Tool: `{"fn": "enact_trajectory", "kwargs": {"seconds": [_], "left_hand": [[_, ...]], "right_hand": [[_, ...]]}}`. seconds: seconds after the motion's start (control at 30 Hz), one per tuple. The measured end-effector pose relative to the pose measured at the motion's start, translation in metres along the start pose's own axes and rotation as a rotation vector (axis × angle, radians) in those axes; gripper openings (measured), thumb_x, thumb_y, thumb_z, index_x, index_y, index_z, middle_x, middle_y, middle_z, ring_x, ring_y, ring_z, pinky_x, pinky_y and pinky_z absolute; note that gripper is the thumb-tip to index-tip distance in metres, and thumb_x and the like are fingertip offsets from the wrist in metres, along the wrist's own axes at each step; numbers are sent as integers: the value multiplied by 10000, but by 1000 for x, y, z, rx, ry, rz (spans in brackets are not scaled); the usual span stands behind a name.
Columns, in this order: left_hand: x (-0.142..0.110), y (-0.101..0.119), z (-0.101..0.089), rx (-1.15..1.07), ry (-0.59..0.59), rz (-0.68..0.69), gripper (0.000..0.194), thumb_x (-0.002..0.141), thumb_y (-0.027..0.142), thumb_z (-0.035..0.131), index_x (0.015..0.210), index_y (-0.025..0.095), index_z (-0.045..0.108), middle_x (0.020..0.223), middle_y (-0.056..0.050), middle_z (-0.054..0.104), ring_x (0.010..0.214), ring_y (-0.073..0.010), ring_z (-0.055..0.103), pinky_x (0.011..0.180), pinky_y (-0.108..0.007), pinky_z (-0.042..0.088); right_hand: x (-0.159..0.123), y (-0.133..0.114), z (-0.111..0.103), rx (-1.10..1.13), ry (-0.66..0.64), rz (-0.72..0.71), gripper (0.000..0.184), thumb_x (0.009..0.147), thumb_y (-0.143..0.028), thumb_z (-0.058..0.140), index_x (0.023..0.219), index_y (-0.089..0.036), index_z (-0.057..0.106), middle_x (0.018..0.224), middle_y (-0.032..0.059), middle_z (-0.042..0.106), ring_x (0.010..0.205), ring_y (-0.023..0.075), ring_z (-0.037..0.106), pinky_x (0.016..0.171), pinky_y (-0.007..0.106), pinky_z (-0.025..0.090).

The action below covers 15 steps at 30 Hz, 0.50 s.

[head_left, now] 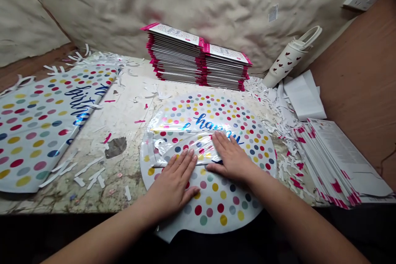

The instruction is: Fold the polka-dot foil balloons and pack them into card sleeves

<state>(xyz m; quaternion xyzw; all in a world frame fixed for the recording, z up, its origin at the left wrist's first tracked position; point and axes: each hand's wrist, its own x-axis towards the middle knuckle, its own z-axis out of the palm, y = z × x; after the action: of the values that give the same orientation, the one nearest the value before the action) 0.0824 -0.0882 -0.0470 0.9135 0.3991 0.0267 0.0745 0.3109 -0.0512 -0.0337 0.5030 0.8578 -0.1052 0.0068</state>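
A flat, round foil balloon (216, 210) with coloured dots and blue lettering lies in front of me, its tail hanging over the table's front edge. On top of it rests a shiny folded balloon (173, 138), a narrow dotted bundle. My left hand (176, 177) presses its fingers flat on the bundle's lower edge, with the thumb apart. Lying on the right end of the bundle is my right hand (230, 156), fingers stretched out and palm down. Neither hand is closed round anything. Part of the lettering is covered by the bundle and my right hand.
At left lies another dotted balloon (34, 132), folded over. Two stacks of pink-edged packs (185, 57) stand at the back. A white tumbler (284, 62) leans near the right wall, beside white paper (305, 95) and printed sleeves (334, 161). Paper scraps (95, 177) litter the table.
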Motion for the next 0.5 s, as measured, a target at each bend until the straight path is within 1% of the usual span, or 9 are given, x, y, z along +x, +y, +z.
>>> {"fn": "enact_trajectory", "kwargs": {"seconds": [0.07, 0.13, 0.2, 0.23, 0.3, 0.37, 0.43, 0.47, 0.5], "left_hand": [[0, 0, -3, -19, -22, -1, 680, 884, 532, 302, 1415, 117, 215, 1465, -129, 186, 1355, -278, 175, 1083, -455, 217], [1, -1, -7, -36, -55, -3, 680, 881, 537, 304, 1412, 118, 230, 1463, -131, 186, 1353, -280, 178, 1083, -456, 221], [3, -1, -13, -52, -85, -3, 660, 887, 522, 299, 1406, 118, 249, 1461, -129, 192, 1350, -276, 187, 1082, -454, 232], [5, 0, -15, -58, -92, -4, 646, 890, 507, 300, 1404, 118, 258, 1459, -127, 201, 1347, -273, 197, 1080, -451, 242], [10, 1, -18, -53, -74, -29, 634, 879, 477, 341, 1391, 105, 292, 1444, -136, 255, 1335, -274, 238, 1071, -447, 271], [16, 2, -18, -20, -29, -84, 587, 854, 381, 408, 1352, 72, 369, 1400, -162, 355, 1306, -283, 310, 1058, -434, 306], [22, 1, -18, 10, -1, -149, 523, 810, 215, 428, 1310, 61, 434, 1354, -171, 430, 1273, -288, 370, 1039, -422, 343], [23, -1, -18, 4, -4, -165, 530, 788, 149, 416, 1313, 82, 437, 1352, -157, 438, 1265, -285, 383, 1028, -419, 360], [25, -3, -18, -21, -14, -160, 556, 776, 108, 400, 1332, 122, 419, 1368, -131, 423, 1266, -277, 383, 1018, -415, 374]], "right_hand": [[-7, 5, -2, -31, 18, -11, 781, 822, -561, 440, 1416, -106, 216, 1479, 153, 184, 1363, 280, 153, 1080, 488, 203], [-13, 8, -7, -105, 106, -121, 553, 876, -326, 452, 1381, -147, 314, 1463, 138, 250, 1352, 274, 201, 1070, 489, 237], [-18, 5, -12, -194, 190, -220, 427, 878, -132, 401, 1303, -143, 434, 1396, 157, 380, 1305, 291, 311, 1036, 507, 296], [-19, 1, -14, -227, 226, -239, 392, 875, -85, 376, 1247, -121, 492, 1320, 178, 470, 1251, 300, 395, 1006, 517, 335], [-23, -9, -17, -249, 325, -257, 324, 876, -62, 362, 1113, -79, 583, 1108, 198, 618, 1085, 293, 554, 945, 518, 406], [-31, -21, -18, -216, 465, -372, 274, 875, -69, 390, 1018, -84, 623, 965, 164, 676, 981, 260, 614, 941, 496, 426], [-42, -29, -15, -127, 592, -520, 254, 867, -102, 448, 1065, -130, 605, 1008, 116, 676, 1058, 240, 580, 992, 466, 396], [-48, -29, -12, -64, 637, -540, 302, 859, -121, 475, 1145, -165, 561, 1094, 97, 648, 1140, 235, 526, 1021, 457, 370], [-53, -26, -8, 11, 663, -500, 393, 850, -143, 500, 1239, -196, 486, 1193, 88, 595, 1219, 235, 451, 1044, 458, 343]]}}
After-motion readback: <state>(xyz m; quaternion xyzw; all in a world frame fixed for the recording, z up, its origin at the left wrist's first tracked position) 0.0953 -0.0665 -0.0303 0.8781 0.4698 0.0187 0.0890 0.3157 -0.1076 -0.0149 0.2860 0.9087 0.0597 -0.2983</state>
